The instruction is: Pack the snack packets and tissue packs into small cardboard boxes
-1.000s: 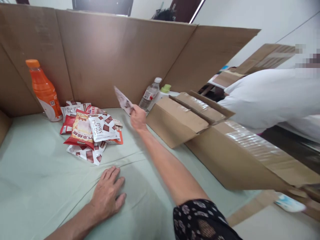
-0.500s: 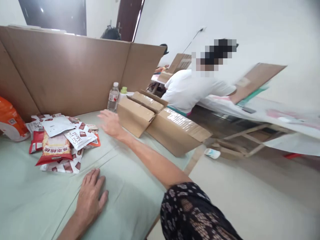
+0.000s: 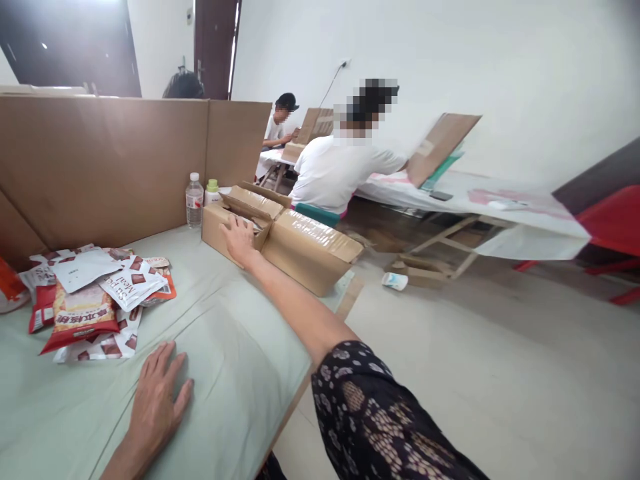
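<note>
My right hand (image 3: 240, 240) is at the near edge of a brown cardboard box (image 3: 215, 227), its fingers bent over the near flap. A gap into the box shows beyond the fingers, but the contents cannot be made out. My left hand (image 3: 157, 390) lies flat on the pale green cloth (image 3: 225, 373), fingers stretched and holding nothing. Farther left of it is a pile of snack packets, with a red and yellow packet (image 3: 85, 310) in front, a plain white packet (image 3: 85, 269) on top and a white packet with brown squares (image 3: 133, 283) beside it.
Behind the box stand a clear water bottle (image 3: 195, 203) and a green-capped bottle (image 3: 213, 192). A tall cardboard screen (image 3: 110, 167) lines the back. An orange bag (image 3: 11, 283) is at the left edge. A person in white (image 3: 330, 170) sits beyond the box. A white cup (image 3: 395, 281) lies on the floor.
My right hand has moved from beside the water bottle onto the box's near flap, and the box's opening now shows. My left hand still rests on the cloth. The view has swung right.
</note>
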Demonstrator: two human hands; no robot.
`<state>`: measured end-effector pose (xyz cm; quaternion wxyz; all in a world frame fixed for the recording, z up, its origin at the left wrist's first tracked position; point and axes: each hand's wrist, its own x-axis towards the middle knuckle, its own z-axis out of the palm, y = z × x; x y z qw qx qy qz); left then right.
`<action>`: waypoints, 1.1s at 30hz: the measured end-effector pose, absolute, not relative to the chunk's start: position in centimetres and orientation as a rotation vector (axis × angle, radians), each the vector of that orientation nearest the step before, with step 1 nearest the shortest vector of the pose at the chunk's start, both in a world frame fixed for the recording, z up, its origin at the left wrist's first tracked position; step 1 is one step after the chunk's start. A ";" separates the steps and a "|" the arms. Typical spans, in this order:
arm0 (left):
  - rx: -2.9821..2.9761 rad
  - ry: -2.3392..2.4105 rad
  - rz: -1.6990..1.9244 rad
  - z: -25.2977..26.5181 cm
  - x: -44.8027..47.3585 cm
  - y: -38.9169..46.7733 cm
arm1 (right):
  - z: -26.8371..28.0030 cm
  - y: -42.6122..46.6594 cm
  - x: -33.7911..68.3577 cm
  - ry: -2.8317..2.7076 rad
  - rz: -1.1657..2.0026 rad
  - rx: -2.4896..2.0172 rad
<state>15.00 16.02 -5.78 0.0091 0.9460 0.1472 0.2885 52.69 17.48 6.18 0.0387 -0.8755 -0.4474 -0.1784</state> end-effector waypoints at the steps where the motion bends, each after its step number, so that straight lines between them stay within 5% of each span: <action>1: 2.956 0.449 0.900 -5.8 15.0 16.0 | 6.3 18.0 52.8 -1.368 -0.546 -2.695; 11: 2.912 0.522 0.689 -5.1 15.0 14.4 | 5.5 15.6 51.2 -1.439 -0.602 -2.621; 14: 2.890 0.613 0.529 -4.7 14.9 12.7 | 1.1 12.7 48.1 -1.565 -0.662 -2.337; 22: 2.912 0.685 0.295 -3.1 14.7 10.9 | -12.5 5.0 41.1 -1.705 -0.170 -2.300; 28: 2.913 0.829 0.280 -0.1 10.2 12.7 | -12.9 1.7 40.4 -1.755 -0.210 -2.172; 33: 2.785 1.472 0.444 6.4 -0.3 21.0 | -12.9 1.1 39.9 -1.730 -0.246 -2.085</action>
